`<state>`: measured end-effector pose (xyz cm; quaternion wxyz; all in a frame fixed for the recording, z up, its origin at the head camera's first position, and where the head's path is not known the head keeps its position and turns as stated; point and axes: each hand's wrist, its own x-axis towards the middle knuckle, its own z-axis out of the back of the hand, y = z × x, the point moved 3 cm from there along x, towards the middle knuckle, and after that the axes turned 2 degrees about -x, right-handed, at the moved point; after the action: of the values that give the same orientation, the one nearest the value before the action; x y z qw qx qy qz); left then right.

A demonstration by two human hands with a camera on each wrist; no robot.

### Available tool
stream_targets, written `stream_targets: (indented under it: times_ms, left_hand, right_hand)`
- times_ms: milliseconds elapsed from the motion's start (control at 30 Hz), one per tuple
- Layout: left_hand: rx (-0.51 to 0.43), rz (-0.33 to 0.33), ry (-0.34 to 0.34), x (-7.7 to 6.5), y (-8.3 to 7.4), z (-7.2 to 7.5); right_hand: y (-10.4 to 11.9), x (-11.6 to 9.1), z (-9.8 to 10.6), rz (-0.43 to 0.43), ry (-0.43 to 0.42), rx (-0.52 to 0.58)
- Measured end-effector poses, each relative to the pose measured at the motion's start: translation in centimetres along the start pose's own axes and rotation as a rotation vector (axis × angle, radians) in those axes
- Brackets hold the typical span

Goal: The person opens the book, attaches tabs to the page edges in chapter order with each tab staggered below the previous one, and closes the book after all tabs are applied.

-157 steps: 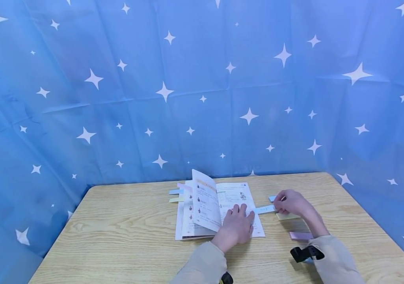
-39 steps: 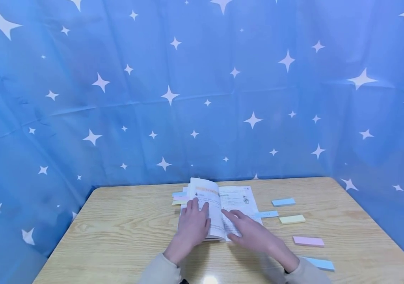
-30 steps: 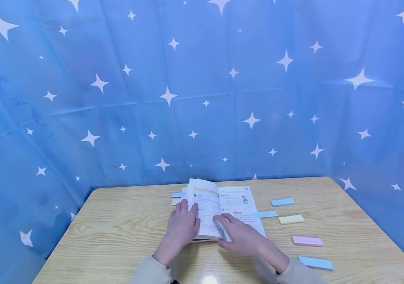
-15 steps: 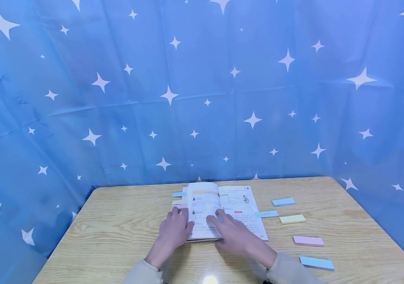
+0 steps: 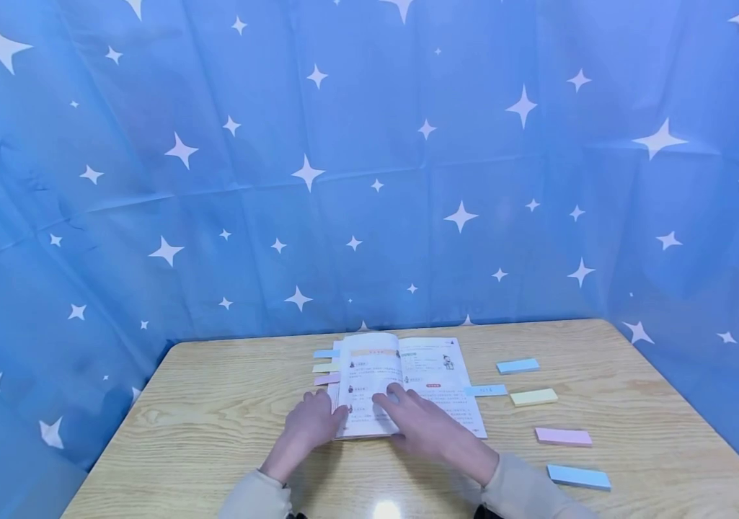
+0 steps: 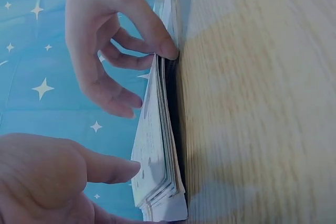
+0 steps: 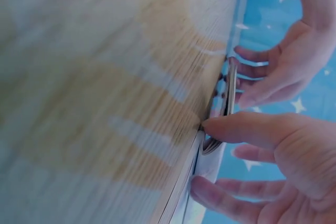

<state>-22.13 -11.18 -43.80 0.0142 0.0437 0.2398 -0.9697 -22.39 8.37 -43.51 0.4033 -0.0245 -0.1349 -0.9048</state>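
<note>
An open book (image 5: pixel 369 367) with printed pages lies on the table. Blue (image 5: pixel 326 354), yellow and pink (image 5: pixel 326 378) sticky tabs stick out from its left side, and a blue tab (image 5: pixel 487 390) with writing juts from the right page. My left hand (image 5: pixel 307 422) is at the book's lower left edge, its thumb reaching toward the page (image 6: pixel 149 166) and its fingers loosely extended. Across the lower middle lies my right hand (image 5: pixel 424 429), fingers spread over the pages. Its thumb (image 7: pixel 231 128) touches the bottom edge near the spine.
Right of the book lie sticky-note pads: a blue one (image 5: pixel 517 366), a yellow one (image 5: pixel 533 397), a pink one (image 5: pixel 563 437) and another blue one (image 5: pixel 579 477). A blue curtain (image 5: pixel 369 166) with white stars hangs behind the wooden table (image 5: pixel 200 411).
Earlier my right hand was at the blue tab on the right page; it moved left to the spine. The raised left page came down, and my left hand slid left to the book's edge.
</note>
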Motion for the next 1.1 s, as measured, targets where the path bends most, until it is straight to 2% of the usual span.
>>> stream_targets:
  times_ms: [167, 233, 400, 500, 600, 733, 867, 933, 1000, 1100]
  left_hand:
    - [-0.064, 0.020, -0.005, 0.3, 0.8, 0.2]
    - [-0.124, 0.004, -0.012, 0.4, 1.0, 0.4]
    - [-0.416, -0.095, 0.003, 0.2, 0.6, 1.4]
    - [-0.522, -0.155, 0.005, -0.2, 0.0, 2.2]
    - [-0.542, -0.202, -0.022, -0.5, -0.8, 3.2]
    - [-0.522, -0.258, -0.071, -1.2, -2.0, 4.1]
    - [-0.476, -0.338, -0.148, -2.1, -3.5, 4.8]
    - [-0.463, -0.365, -0.171, -2.4, -4.2, 4.8]
    - [-0.465, -0.389, -0.168, -2.6, -4.8, 4.6]
    - [-0.499, -0.428, -0.117, -2.7, -5.7, 4.1]
  right_hand:
    - [-0.1, 0.0, -0.2, 0.022, -0.004, 0.033]
    - [-0.2, -0.1, -0.2, 0.031, -0.016, 0.040]
    - [0.0, 0.0, 0.0, 0.036, -0.037, 0.060]
    - [0.2, 0.3, 0.1, 0.034, -0.027, 0.114]
    - [0.5, 0.4, 0.2, 0.051, -0.024, 0.175]
    - [0.8, 0.5, 0.1, 0.072, 0.000, 0.271]
    - [0.7, 0.5, -0.1, 0.050, 0.061, 0.397]
    - [0.5, 0.4, 0.1, 0.039, 0.064, 0.444]
    - [0.3, 0.4, 0.3, 0.038, 0.037, 0.484]
    - [-0.2, 0.2, 1.1, 0.040, -0.048, 0.515]
